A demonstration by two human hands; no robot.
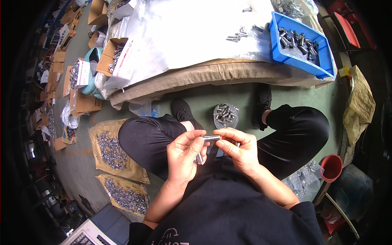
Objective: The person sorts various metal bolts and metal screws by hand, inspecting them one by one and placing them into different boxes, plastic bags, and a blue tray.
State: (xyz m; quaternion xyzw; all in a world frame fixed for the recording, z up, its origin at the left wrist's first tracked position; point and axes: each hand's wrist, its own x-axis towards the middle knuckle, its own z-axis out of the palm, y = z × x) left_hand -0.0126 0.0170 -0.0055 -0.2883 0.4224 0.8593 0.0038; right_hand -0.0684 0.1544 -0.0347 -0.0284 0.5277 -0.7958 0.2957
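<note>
A short shiny metal cylinder [211,138] lies level between my two hands, in front of my lap. My left hand [183,155] pinches its left end between thumb and fingers. The right end is pinched by my right hand [242,152]. A second metal cylinder [199,158] pokes out below my left fingers, tucked against that hand. Something small and metallic also shows at my right fingers, mostly hidden. Just beyond my hands, a round clear container [219,124] on the floor holds several similar metal parts.
A cloth-draped table [196,75] stands ahead, with loose metal parts [237,36] and a blue bin [281,57] of cylinders. Two brown sacks [96,139] spread with metal parts lie on the left floor. Open cardboard boxes [105,61] stand far left. A red bucket [331,168] is at right.
</note>
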